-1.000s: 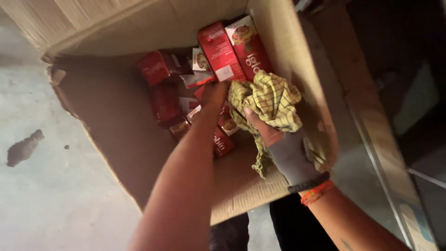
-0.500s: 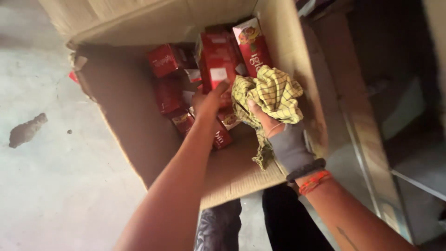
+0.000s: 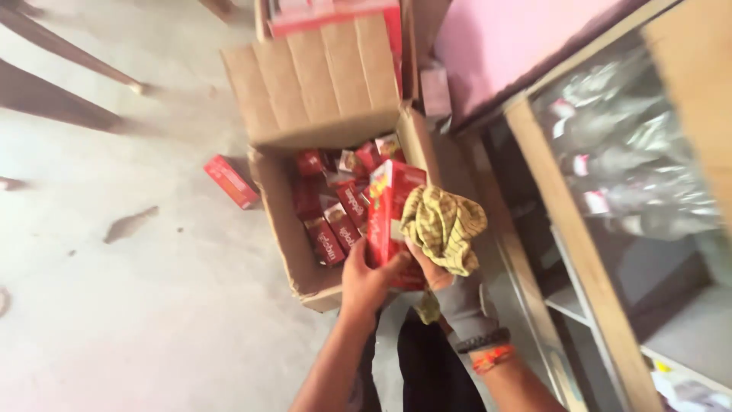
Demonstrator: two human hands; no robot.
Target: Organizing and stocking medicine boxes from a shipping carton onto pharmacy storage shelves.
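My left hand (image 3: 367, 276) grips the lower part of a tall red carton (image 3: 393, 206), lifted upright above the open cardboard box (image 3: 284, 229). My right hand (image 3: 441, 276), in a grey wrap with an orange wristband, holds a bunched yellow checked cloth (image 3: 444, 226) against the carton's right side. Inside the box lie several more red cartons (image 3: 335, 217), jumbled at different angles.
One red carton (image 3: 231, 180) lies on the concrete floor left of the box. The box's raised flap (image 3: 316, 84) stands behind it. A wooden-framed glass cabinet (image 3: 610, 198) runs along the right. Dark furniture legs (image 3: 69, 91) cross the upper left.
My left hand, which was reaching down among the cartons, has closed on one red carton and raised it out of the box. The cloth hand came up beside it. The view pulled back.
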